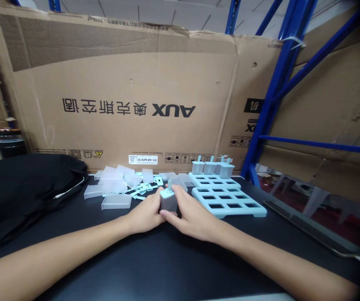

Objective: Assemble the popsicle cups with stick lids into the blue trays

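Between both hands, upright above the black tabletop, is an ice pop mold (168, 203): a clear cup with a light blue stick lid seated on its top. My left hand (147, 212) grips its left side, and my right hand (190, 211) wraps its right side, thumb across the front. Just left of the hands lie loose light blue stick lids (142, 190) and a pile of clear mold cups (112, 184). To the right sit two light blue mold racks (245, 207), one behind the other. Several lidded molds (210, 167) stand in the rear rack.
A black cloth bag (26, 192) covers the left side of the table, with a dark jar (9, 142) behind it. A large cardboard sheet (129, 83) walls off the back. Blue shelf posts (272, 96) rise at the right, beside the table edge.
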The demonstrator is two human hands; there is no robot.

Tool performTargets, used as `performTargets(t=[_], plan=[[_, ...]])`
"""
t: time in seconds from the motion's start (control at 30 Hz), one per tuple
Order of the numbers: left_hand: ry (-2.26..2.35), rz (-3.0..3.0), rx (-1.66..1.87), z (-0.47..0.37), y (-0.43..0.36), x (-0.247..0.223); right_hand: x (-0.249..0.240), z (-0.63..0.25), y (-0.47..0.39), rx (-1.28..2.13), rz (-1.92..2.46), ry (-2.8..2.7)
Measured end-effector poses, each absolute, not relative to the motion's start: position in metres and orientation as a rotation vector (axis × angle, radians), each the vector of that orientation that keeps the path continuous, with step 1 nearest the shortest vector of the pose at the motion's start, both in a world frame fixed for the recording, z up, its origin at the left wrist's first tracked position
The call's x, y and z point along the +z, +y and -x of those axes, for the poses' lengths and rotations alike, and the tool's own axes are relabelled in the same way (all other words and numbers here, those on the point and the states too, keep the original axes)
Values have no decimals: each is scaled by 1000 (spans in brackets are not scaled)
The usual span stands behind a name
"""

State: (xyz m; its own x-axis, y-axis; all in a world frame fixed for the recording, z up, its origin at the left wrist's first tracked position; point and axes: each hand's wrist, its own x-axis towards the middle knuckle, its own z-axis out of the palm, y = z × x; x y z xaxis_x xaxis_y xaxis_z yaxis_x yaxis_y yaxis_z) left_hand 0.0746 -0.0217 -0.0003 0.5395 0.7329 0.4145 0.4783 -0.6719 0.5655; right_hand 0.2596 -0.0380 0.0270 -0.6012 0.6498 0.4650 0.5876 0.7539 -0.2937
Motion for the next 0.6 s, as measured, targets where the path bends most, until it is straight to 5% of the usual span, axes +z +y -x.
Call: performTargets(t=[0.33, 0.6], plan=[[1111, -2432, 726, -77, -37, 13, 80, -341, 46, -300, 1408, -1912], [1114, -2574, 652, -77, -38, 13, 46, -406, 108, -413, 1789, -1870]])
